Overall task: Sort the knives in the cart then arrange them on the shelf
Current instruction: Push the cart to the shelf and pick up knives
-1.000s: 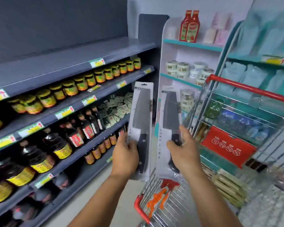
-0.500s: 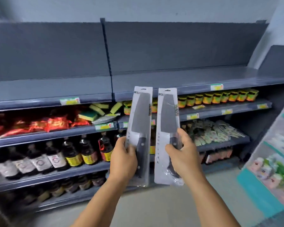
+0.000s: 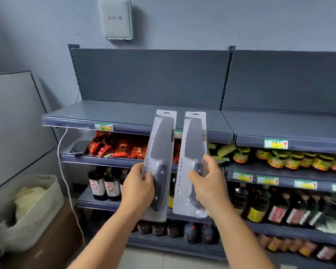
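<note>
A: Hands first. What's each one got?

B: Left hand [image 3: 138, 189] grips a packaged knife [image 3: 160, 162] at the handle end, fingers curled over the card's left edge. Right hand [image 3: 209, 183] holds a second packaged knife [image 3: 192, 160] the same way, thumb on the front, fingers wrapped behind the right edge.

A: Orientation?

B: Both near upright, blades up, handles down. Side by side, a narrow gap between the cards, not touching. Both held in the air in front of the grey top shelf [image 3: 124, 113], their tops overlapping its front edge in the view.

A: Packaging?

B: Grey backing card with clear blister, hang hole on top. Dark blade, black riveted handle on the left one. Right one has a column of print on the card; can't read it.

A: Containers, go.

B: White perforated basket [image 3: 37, 220], lower left, sitting on a brown box [image 3: 52, 239]. Holds pale crumpled stuff, can't tell what.

A: Shelves?

B: Second shelf: red snack packets [image 3: 122, 147] left, yellow-green sponges [image 3: 224, 149] middle, yellow-lidded jars [image 3: 279, 158] right. Third: dark sauce bottles [image 3: 105, 185]. Bottom: smaller jars, blurred.

A: Anything else?

B: White wall box [image 3: 115, 18] above, white cable [image 3: 66, 181] hanging down the left side.
</note>
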Motion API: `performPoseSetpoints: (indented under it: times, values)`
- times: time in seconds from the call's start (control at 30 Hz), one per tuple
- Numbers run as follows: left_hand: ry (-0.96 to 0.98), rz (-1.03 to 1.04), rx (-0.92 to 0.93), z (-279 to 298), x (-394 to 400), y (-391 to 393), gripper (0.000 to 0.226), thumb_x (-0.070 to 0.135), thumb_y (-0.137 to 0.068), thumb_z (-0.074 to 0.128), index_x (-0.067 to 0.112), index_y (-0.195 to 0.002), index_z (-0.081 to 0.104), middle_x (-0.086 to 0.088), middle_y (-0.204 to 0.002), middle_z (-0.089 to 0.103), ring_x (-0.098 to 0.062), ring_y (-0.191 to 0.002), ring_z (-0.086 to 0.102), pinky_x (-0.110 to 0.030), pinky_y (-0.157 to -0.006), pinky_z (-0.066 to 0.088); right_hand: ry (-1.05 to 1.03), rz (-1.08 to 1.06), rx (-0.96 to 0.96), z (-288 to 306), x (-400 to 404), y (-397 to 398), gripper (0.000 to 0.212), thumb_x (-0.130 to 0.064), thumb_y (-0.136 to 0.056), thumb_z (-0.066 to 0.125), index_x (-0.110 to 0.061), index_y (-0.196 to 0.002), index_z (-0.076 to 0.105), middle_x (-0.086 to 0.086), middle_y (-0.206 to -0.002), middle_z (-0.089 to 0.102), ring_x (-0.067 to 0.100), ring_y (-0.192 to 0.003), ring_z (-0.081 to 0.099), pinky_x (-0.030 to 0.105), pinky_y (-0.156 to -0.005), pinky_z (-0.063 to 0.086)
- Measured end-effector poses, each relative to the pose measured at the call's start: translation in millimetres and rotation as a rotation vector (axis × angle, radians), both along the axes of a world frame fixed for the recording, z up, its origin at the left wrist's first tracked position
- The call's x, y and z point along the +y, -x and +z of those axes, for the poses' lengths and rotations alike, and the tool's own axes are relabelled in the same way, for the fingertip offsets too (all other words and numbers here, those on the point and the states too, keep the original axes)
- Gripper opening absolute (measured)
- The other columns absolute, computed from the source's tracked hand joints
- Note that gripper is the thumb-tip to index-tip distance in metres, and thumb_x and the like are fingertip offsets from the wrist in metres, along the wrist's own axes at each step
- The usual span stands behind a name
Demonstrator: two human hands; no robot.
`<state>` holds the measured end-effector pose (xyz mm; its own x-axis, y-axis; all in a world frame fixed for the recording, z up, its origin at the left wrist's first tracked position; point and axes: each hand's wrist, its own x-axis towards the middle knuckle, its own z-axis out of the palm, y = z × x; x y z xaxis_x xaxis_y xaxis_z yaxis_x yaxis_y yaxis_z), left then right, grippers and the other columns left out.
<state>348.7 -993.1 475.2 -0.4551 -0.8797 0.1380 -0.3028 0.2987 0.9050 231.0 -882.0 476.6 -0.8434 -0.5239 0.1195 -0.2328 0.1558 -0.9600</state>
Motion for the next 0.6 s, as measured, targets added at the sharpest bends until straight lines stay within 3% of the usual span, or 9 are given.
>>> performPoseSetpoints:
  times: [0.13, 0.27, 0.33, 0.53, 0.6]
  values:
    - [0.008, 0.066, 0.003, 5.4, -48.1, -15.8, 0.018, 0.012, -0.096, 0.044, 0.016, -0.109, 0.056, 0.007, -0.081, 0.059, -0.008, -0.069, 0.054, -0.022, -0.054, 0.040, -0.010, 0.095, 0.008, 4.6, -55.3, -6.9, 0.068, -0.018, -0.087, 0.061, -0.025, -0.147, 0.030, -0.007, -0.143, 0.044, 0.010, -0.120, 0.047, 0.029, -0.099, 0.039]
    - [-0.022, 0.121, 0.041, 5.4, -98.1, -23.2, 0.040, 0.013, -0.096, 0.047, 0.025, -0.135, 0.044, -0.001, -0.109, 0.063, -0.007, -0.075, 0.059, -0.017, -0.058, 0.049, -0.053, 0.180, 0.020, 7.4, -111.1, -5.3, 0.068, -0.021, -0.088, 0.060, -0.025, -0.148, 0.029, -0.008, -0.146, 0.039, 0.017, -0.133, 0.041, 0.034, -0.107, 0.036]
    - [-0.046, 0.157, 0.055, 4.8, -125.4, -22.8, 0.048, 0.013, -0.096, 0.047, 0.029, -0.140, 0.039, -0.013, -0.113, 0.063, -0.010, -0.064, 0.057, -0.020, -0.049, 0.046, -0.057, 0.213, 0.028, 5.3, -142.4, -1.7, 0.067, -0.026, -0.085, 0.061, -0.029, -0.145, 0.032, -0.006, -0.144, 0.044, 0.019, -0.127, 0.047, 0.042, -0.105, 0.041]
    - [-0.024, 0.278, 0.030, 16.7, -203.1, -8.9, 0.046, 0.008, -0.094, 0.043, 0.028, -0.136, 0.046, -0.006, -0.100, 0.066, -0.010, -0.047, 0.052, -0.017, -0.041, 0.043, -0.049, 0.328, 0.016, 12.7, -238.3, 22.5, 0.069, -0.026, -0.080, 0.064, -0.021, -0.143, 0.037, -0.003, -0.132, 0.053, 0.020, -0.119, 0.053, 0.046, -0.102, 0.044]
    - [-0.008, 0.313, -0.002, 25.0, -227.3, -4.3, 0.046, 0.007, -0.094, 0.042, 0.027, -0.136, 0.047, -0.004, -0.110, 0.063, -0.010, -0.051, 0.055, -0.012, -0.041, 0.042, -0.046, 0.381, 0.005, 20.2, -269.0, 32.4, 0.062, -0.027, -0.071, 0.063, -0.017, -0.130, 0.048, -0.001, -0.113, 0.061, 0.020, -0.097, 0.060, 0.045, -0.087, 0.052]
